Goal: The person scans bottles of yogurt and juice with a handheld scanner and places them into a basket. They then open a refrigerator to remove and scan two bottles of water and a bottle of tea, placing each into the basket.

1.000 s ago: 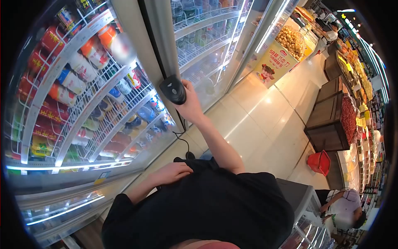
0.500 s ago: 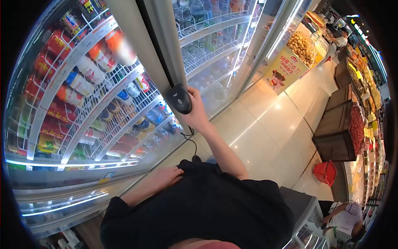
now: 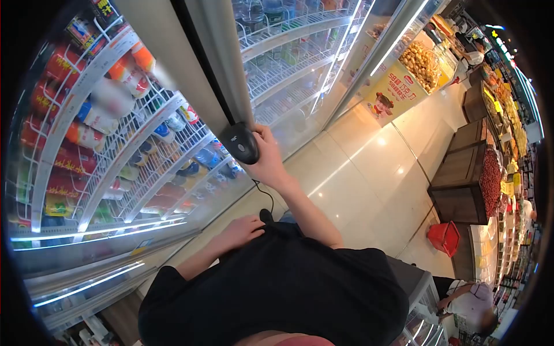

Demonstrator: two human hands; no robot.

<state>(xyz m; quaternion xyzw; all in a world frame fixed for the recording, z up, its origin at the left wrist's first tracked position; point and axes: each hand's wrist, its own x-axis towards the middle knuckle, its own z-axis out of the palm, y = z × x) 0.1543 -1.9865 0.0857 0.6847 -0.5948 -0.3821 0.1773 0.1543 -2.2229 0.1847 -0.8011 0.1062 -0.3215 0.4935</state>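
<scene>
A black handheld device (image 3: 241,144) with a cable hanging from it is gripped in my right hand (image 3: 266,157), close to the frame between two glass cooler doors. Near the front of my black shirt (image 3: 277,277) rests my left hand (image 3: 242,232), its fingers curled at the shirt's edge; what they hold, if anything, is hidden. Behind the left glass door, bottles and red cans (image 3: 63,95) stand on curved wire shelves (image 3: 104,144). More bottles (image 3: 259,16) show behind the other door.
Tiled floor (image 3: 346,179) runs to the right. There stand a yellow display box (image 3: 398,95), wooden bins (image 3: 459,181), a red basket (image 3: 443,237) and a grey-topped cabinet (image 3: 408,275). Another person (image 3: 468,300) is at the lower right; a further person (image 3: 474,56) is in the distance.
My right hand and the black device have shifted slightly left and down in view. My left hand has moved a little right and up. The coolers have shifted left in view.
</scene>
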